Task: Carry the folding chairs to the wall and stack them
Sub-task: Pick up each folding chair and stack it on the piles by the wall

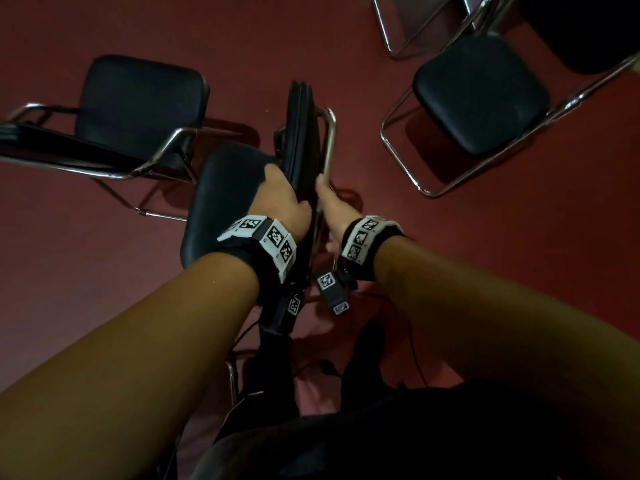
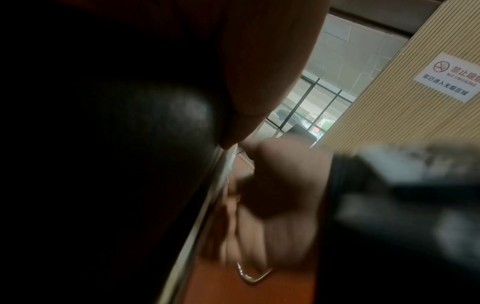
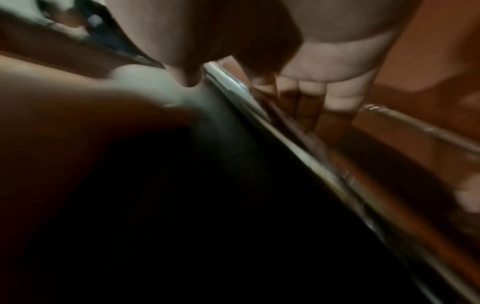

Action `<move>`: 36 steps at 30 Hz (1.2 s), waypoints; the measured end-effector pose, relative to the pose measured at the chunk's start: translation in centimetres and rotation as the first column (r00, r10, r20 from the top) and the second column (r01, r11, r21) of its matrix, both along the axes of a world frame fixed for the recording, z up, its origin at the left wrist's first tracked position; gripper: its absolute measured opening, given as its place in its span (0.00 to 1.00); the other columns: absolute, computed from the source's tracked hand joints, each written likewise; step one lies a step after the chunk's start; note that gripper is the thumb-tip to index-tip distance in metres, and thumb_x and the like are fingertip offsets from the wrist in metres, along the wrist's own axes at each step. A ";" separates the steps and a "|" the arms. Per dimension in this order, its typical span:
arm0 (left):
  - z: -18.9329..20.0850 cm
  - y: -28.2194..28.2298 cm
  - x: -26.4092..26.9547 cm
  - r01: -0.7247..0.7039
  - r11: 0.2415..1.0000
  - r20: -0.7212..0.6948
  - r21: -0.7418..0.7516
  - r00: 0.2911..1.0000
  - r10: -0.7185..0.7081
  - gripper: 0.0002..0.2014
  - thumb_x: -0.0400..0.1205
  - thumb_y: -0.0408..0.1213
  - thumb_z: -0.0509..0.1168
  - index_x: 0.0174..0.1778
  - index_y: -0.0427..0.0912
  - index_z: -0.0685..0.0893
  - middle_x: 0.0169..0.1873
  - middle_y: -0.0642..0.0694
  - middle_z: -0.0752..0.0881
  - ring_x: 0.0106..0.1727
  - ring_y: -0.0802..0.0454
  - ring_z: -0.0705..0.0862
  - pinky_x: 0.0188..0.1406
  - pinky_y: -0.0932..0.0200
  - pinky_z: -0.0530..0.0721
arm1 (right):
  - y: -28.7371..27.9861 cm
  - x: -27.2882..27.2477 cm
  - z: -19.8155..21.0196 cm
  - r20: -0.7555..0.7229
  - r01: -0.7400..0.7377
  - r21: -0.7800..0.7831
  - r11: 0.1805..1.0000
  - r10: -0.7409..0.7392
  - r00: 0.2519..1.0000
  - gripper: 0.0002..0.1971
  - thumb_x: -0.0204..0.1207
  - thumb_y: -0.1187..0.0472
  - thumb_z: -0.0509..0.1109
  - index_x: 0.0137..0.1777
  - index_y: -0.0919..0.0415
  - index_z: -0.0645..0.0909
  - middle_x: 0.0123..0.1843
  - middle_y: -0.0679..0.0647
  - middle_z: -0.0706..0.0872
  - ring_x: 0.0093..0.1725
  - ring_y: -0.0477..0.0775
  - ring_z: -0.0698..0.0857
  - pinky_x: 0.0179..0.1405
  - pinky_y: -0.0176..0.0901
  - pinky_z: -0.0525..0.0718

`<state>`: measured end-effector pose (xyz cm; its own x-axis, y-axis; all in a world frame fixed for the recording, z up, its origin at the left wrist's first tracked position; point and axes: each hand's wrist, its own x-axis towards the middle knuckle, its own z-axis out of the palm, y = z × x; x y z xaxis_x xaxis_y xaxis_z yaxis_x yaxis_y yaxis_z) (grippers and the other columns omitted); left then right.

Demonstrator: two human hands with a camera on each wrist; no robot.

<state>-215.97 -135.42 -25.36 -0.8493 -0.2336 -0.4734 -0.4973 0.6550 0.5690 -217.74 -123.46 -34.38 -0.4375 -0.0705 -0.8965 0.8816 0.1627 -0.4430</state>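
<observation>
- The folded chair (image 1: 304, 140) stands on edge at the middle of the head view, pointing toward 12 o'clock, held between both hands.
- The left hand (image 1: 282, 202) clasps the black padded edge; the right hand (image 1: 329, 206) has its fingers wrapped round the chrome tube (image 1: 329, 147).
- Pinching is the likeliest trouble: the right fingers (image 3: 335, 90) lie close against the frame's bars, and if the chair shuts further it could nip them.
- An open chair (image 1: 138, 109) at 10 o'clock and another chair (image 1: 481, 95) at 2 o'clock stand near; swinging the load could snag their legs.
- The smooth tube may slip if tilted.
- The red floor (image 1: 519, 254) could be scraped by a dropped frame.
</observation>
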 end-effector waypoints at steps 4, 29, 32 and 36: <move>0.4 -3.1 1.0 0.003 1.000 0.046 0.010 0.999 -0.004 0.21 0.81 0.43 0.71 0.61 0.46 0.66 0.51 0.40 0.85 0.38 0.48 0.83 0.38 0.54 0.77 | -2.8 -0.2 4.4 0.005 -0.074 -0.092 0.993 0.075 0.997 0.74 0.43 0.04 0.62 0.86 0.50 0.73 0.81 0.59 0.81 0.75 0.67 0.83 0.67 0.68 0.87; 1.6 -0.1 4.6 0.203 0.968 0.166 0.150 0.960 -0.227 0.31 0.82 0.39 0.73 0.72 0.42 0.60 0.52 0.44 0.81 0.49 0.48 0.83 0.50 0.51 0.80 | 0.5 -0.1 7.6 -0.172 -0.121 0.148 0.982 0.146 0.974 0.59 0.46 0.17 0.79 0.73 0.56 0.81 0.58 0.60 0.93 0.53 0.68 0.94 0.56 0.69 0.91; 1.9 3.0 5.4 0.260 0.952 0.211 0.159 0.933 -0.290 0.30 0.81 0.44 0.74 0.66 0.45 0.59 0.60 0.37 0.81 0.59 0.37 0.85 0.62 0.41 0.85 | 4.1 1.5 9.1 -0.145 -0.101 0.112 0.989 0.117 0.982 0.50 0.53 0.22 0.82 0.68 0.57 0.85 0.56 0.63 0.94 0.51 0.70 0.95 0.54 0.73 0.92; 1.0 7.4 6.8 0.389 0.899 0.191 0.203 0.885 -0.425 0.48 0.77 0.54 0.78 0.82 0.41 0.55 0.69 0.35 0.80 0.67 0.36 0.84 0.70 0.39 0.83 | 10.2 3.3 10.0 -0.060 -0.031 0.005 0.999 0.032 0.998 0.38 0.61 0.32 0.84 0.64 0.60 0.90 0.58 0.62 0.95 0.54 0.64 0.94 0.55 0.67 0.89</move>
<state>-209.13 -128.00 -24.37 -0.7202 0.2012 -0.6639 -0.3319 0.7404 0.5845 -214.41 -113.31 -24.35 -0.4880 -0.0814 -0.8690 0.8480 0.1919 -0.4941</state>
